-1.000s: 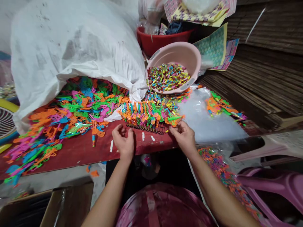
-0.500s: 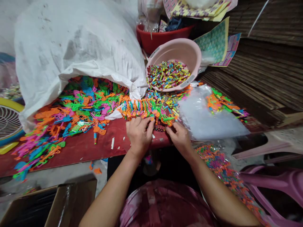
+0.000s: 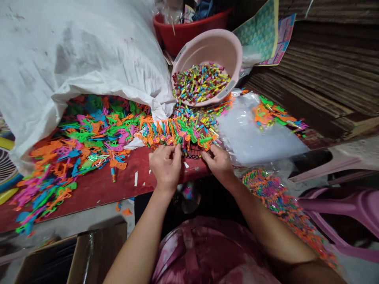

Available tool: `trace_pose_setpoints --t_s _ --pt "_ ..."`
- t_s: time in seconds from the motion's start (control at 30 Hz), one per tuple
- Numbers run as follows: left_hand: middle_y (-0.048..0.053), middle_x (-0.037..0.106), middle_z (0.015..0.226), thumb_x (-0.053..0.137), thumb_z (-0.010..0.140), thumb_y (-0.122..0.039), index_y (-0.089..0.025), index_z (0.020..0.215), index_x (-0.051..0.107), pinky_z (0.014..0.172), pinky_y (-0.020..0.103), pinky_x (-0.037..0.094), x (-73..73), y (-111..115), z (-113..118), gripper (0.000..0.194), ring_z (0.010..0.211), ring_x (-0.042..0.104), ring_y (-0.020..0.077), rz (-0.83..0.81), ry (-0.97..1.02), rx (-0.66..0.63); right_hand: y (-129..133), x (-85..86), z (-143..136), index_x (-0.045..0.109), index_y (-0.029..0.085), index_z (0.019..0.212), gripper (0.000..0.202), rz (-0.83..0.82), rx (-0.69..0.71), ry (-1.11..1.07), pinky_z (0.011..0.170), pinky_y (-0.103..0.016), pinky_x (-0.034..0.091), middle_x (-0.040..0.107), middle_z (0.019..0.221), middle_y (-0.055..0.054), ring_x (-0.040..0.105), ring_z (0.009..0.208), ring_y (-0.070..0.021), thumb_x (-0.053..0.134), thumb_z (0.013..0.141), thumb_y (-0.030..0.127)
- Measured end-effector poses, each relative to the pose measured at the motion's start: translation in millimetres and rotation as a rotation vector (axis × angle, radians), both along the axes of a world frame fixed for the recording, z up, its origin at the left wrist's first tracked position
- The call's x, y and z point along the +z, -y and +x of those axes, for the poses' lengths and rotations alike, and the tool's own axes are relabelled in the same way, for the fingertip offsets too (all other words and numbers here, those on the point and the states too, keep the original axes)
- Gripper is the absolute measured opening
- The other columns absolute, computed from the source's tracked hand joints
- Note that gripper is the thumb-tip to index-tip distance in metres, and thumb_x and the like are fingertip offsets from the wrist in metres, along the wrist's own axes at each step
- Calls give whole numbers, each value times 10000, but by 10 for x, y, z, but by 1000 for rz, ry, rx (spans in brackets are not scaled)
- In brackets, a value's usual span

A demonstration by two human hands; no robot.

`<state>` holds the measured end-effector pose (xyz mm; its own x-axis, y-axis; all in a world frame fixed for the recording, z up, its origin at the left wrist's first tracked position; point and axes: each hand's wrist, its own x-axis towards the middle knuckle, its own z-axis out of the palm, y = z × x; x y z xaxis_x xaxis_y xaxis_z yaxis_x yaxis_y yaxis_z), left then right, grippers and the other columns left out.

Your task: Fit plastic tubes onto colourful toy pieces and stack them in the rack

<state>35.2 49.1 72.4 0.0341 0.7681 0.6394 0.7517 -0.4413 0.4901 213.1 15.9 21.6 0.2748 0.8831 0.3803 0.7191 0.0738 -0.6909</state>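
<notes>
A row of small colourful plastic pieces (image 3: 166, 132) stands along a dark wire grid (image 3: 194, 152) at the edge of the red table (image 3: 118, 185). My left hand (image 3: 166, 165) is closed in front of the row, thumb against the fingers; whatever lies between them is too small to name. At the grid's right end my right hand (image 3: 218, 162) is pinched, its fingertips beside an orange and green piece (image 3: 206, 141). What that pinch holds is hidden too. Part of the grid shows bare between the two hands.
Behind the row, a pink basin (image 3: 207, 47) holds small multicoloured tubes. A white sack (image 3: 103, 51) spills bright plastic pieces (image 3: 100, 130) at the left. Clear plastic bags (image 3: 251, 138) lie at right, near a pink stool (image 3: 349, 205). A cardboard box (image 3: 100, 252) stands at lower left.
The view has shifted, so the basin and sack sit higher and further left. My left hand has moved away from my right, leaving a wider gap over the grid.
</notes>
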Motion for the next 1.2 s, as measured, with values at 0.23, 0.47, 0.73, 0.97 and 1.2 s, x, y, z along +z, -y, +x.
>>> trace_pose_setpoints --t_s 0.23,0.47,0.73,0.97,1.2 --pt "-6 603 610 608 903 -383 -195 702 723 626 274 319 6 -31 -16 298 606 537 124 -58 2 -36 38 26 39 522 213 669 232 -47 52 17 595 -266 337 557 658 -10 492 650 -159 524 882 304" --pt "2 659 738 614 905 -428 -202 907 737 744 286 389 -68 101 -83 257 699 593 130 5 125 -41 123 180 61 586 193 733 240 -60 62 115 655 -284 365 621 747 -50 534 697 -176 493 917 316" --pt "-2 592 633 538 944 -370 -198 684 655 688 279 394 -572 253 -202 332 653 536 136 -188 313 16 17 147 -178 567 201 704 283 -14 35 172 666 -285 370 618 738 -51 550 707 -180 498 939 344" --pt "-7 553 623 534 939 -314 -193 610 589 664 282 323 -650 242 -195 355 638 504 131 -261 197 -3 11 88 -261 621 185 834 253 24 40 266 699 -290 384 656 822 -89 587 795 -208 480 967 348" --pt "-4 514 583 534 939 -329 -194 570 535 648 305 246 -688 239 -193 393 614 480 146 -258 76 -11 -16 125 -330 572 204 794 270 8 7 444 664 -288 372 625 777 -71 566 733 -199 452 988 349"
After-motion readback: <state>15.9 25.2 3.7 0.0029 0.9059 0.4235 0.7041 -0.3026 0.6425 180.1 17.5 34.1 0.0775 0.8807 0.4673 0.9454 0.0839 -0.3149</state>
